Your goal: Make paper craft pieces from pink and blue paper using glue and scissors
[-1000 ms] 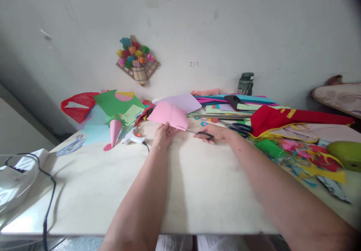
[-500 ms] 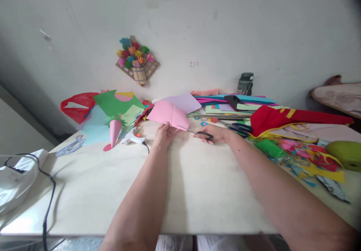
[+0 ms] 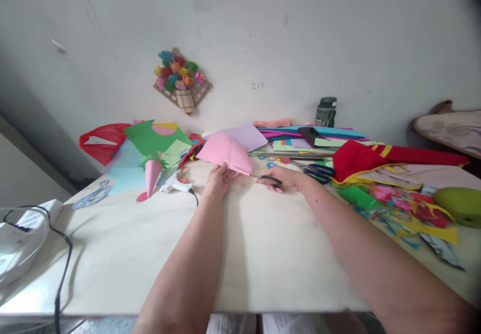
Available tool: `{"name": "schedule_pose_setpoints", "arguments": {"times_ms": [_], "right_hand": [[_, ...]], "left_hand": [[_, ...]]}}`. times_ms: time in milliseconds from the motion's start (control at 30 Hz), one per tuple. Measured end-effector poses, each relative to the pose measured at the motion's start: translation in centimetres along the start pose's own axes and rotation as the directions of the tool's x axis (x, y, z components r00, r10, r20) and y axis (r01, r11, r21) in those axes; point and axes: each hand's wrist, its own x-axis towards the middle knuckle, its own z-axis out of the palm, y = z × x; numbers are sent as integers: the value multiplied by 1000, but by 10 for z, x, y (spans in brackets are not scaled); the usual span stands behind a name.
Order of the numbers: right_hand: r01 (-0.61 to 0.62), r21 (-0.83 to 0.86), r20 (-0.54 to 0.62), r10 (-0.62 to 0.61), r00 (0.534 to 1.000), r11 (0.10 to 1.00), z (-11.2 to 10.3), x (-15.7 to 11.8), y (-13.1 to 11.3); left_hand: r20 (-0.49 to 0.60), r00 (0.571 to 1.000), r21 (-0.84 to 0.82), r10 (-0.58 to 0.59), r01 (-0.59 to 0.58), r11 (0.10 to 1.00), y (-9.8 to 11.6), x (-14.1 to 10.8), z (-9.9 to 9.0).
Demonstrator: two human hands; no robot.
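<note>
A creased sheet of pink paper is held up off the table by its near edge, pinched in my left hand. My right hand is closed around the dark handles of a pair of scissors. The blades point left and lie at the near right edge of the pink paper, partly hidden by it. To the left of my left hand lies a white glue gun. A pink paper cone with a green fringe is farther left. A second pair of scissors rests right of my right hand.
Stacked coloured paper lines the wall, with a phone on top and a bottle behind. A red apron-like cloth and paper scraps cover the right side. A power strip with cords is at left.
The scissor blades have closed somewhat along the pink paper's edge, and the paper has shifted very slightly. Both hands stay in nearly the same place.
</note>
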Motion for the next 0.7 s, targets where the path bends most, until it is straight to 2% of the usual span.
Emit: {"name": "schedule_pose_setpoints", "arguments": {"times_ms": [200, 700], "right_hand": [[24, -26, -11, -24, 1000, 999, 1, -1, -2], [46, -59, -23, -48, 999, 997, 2, -3, -4]], "left_hand": [[-28, 1000, -2, -5, 5, 1000, 1, 0, 2], [10, 1000, 6, -8, 8, 1000, 1, 0, 0]]}}
